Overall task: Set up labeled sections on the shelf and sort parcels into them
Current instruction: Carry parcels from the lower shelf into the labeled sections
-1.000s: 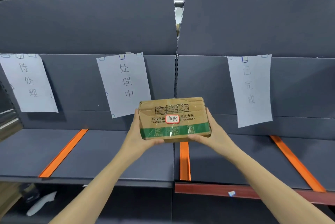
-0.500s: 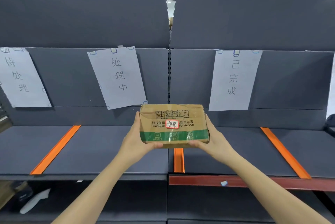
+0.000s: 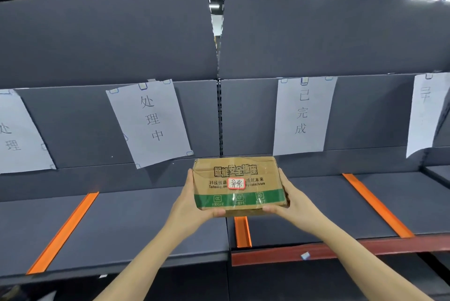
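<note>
A brown cardboard parcel [image 3: 237, 185] with a green band and a small red-edged sticker is held in the air in front of the shelf. My left hand [image 3: 192, 205] grips its left end and my right hand [image 3: 291, 199] grips its right end, thumbs under the front edge. Behind it, white paper labels hang on the grey back panel: one at the far left [image 3: 17, 140], one left of centre [image 3: 151, 121], one right of centre [image 3: 302, 115] and one partly cut off at the far right [image 3: 426, 113]. The parcel hovers above the middle orange divider [image 3: 242, 231].
The grey shelf board [image 3: 126, 222] is split by orange strips at the left [image 3: 63, 232] and right [image 3: 376, 204]. A red front rail [image 3: 341, 249] edges the right half. A sloped grey panel [image 3: 109, 33] rises above the labels.
The view has swung to the right, so the far-right label has come into sight and the far-left one is partly cut off. Both hands keep the same hold on the parcel.
</note>
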Available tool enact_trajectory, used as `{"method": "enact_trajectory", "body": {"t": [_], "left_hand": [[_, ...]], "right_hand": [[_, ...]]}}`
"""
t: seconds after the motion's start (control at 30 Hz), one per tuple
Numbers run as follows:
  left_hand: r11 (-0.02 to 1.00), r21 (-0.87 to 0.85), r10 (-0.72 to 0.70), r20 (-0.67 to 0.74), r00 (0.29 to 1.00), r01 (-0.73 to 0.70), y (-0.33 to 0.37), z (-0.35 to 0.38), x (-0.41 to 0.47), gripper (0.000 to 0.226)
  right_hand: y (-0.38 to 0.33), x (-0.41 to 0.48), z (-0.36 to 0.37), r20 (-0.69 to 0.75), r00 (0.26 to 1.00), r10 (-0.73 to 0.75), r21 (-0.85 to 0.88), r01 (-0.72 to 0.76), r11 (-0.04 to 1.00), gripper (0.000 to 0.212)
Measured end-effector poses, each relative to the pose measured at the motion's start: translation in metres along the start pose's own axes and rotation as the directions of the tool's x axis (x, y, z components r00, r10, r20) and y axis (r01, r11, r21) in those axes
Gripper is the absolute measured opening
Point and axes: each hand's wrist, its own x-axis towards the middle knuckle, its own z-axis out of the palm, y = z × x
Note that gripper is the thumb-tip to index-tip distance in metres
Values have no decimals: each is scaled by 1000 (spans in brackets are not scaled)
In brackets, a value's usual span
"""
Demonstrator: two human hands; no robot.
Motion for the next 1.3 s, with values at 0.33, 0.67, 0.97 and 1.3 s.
{"method": "enact_trajectory", "body": {"t": [0.33,0.67,0.97,1.3], "left_hand": [[999,28,45,35,998,-46,5,35,13,91],[989,44,133,92,987,-138,34,140,60,93],[991,126,49,39,998,-53,92,293,103,109],[988,147,46,55,997,-53,137,411,131,95]], "right_hand": [[31,-18,-18,-128,991,48,34,-44,998,84],[104,-38,-100,-194,972,136,95,-119,988,85],[207,-51,-229,-213,964,162,85,-147,986,88],[287,-61,-328,-158,971,177,84,-165,983,77]]}}
